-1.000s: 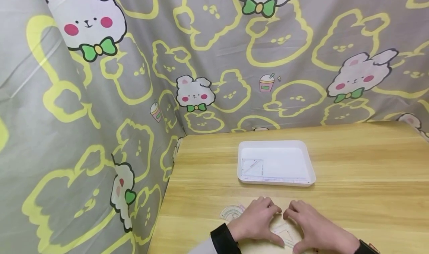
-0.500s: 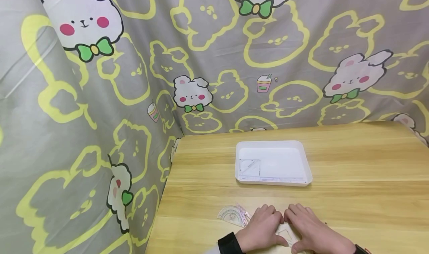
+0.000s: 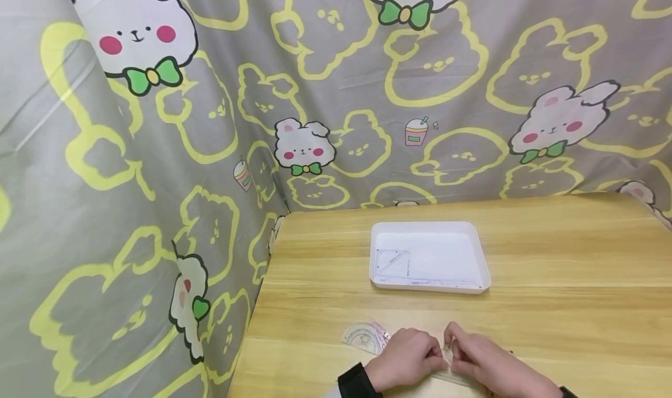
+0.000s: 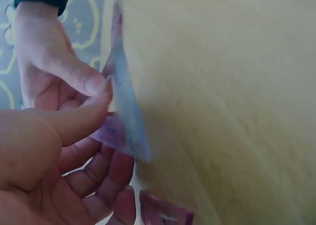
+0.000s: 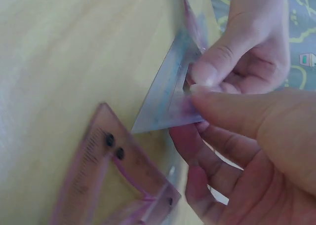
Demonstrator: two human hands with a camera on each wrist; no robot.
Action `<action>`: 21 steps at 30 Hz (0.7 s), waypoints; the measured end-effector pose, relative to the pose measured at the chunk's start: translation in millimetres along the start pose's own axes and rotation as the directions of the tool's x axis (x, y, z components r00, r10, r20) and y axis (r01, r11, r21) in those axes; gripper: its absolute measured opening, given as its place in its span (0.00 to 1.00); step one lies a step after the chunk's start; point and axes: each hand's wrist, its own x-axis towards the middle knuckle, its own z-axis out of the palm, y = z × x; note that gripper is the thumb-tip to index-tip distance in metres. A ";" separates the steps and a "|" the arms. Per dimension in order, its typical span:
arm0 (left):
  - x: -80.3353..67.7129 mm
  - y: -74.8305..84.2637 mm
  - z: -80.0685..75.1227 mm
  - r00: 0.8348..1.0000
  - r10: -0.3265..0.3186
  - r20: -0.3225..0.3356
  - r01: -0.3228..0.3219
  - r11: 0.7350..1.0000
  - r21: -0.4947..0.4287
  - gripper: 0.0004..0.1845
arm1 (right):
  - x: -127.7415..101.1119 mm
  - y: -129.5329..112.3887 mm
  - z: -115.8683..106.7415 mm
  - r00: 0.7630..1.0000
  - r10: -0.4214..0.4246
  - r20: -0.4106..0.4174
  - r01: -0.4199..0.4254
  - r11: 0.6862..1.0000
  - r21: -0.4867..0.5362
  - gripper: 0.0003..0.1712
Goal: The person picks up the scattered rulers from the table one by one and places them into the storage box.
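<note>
Together my left hand (image 3: pixel 406 360) and right hand (image 3: pixel 485 363) pinch a clear set square (image 5: pixel 170 94) between thumbs and fingertips, lifted on edge off the tabletop (image 3: pixel 551 316), nearer me than the white tray (image 3: pixel 485 278).

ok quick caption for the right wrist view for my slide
Both hands pinch a clear triangular set square above the wooden table, a pink ruler lying nearby.

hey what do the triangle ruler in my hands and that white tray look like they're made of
Triangle ruler: probably clear plastic with a blue-purple tint; the table shows through it and markings line its edge. It is thin, pinched between left hand and right hand.
White tray: likely smooth moulded plastic, with rounded corners and an even matte white surface.
</note>
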 end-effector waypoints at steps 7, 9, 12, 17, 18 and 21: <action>1.6 -10.8 -11.0 0.995 -0.098 -0.018 0.089 0.960 -0.265 0.10 | 9.9 3.0 -13.7 0.995 0.091 -0.026 -0.089 0.992 0.094 0.11; 2.7 -13.3 -13.7 0.992 -0.117 -0.042 0.098 0.942 -0.320 0.10 | 12.5 4.4 -17.9 0.993 0.116 -0.025 -0.112 0.986 0.127 0.08; 4.0 -16.6 -17.4 0.985 -0.157 -0.070 0.116 0.909 -0.400 0.10 | 13.4 5.7 -24.4 0.984 0.178 -0.002 -0.175 0.966 0.190 0.04; 7.5 -21.0 -21.6 0.964 -0.244 -0.104 0.157 0.840 -0.519 0.08 | 12.3 9.4 -31.8 0.965 0.260 -0.038 -0.243 0.937 0.250 0.04; 8.4 -22.0 -22.5 0.960 -0.259 -0.108 0.161 0.824 -0.543 0.07 | 12.6 10.1 -32.3 0.962 0.262 -0.073 -0.237 0.939 0.248 0.04; 12.4 -25.6 -25.7 0.952 -0.285 -0.115 0.162 0.784 -0.599 0.07 | 16.2 11.7 -32.3 0.945 0.236 -0.226 -0.191 0.960 0.203 0.05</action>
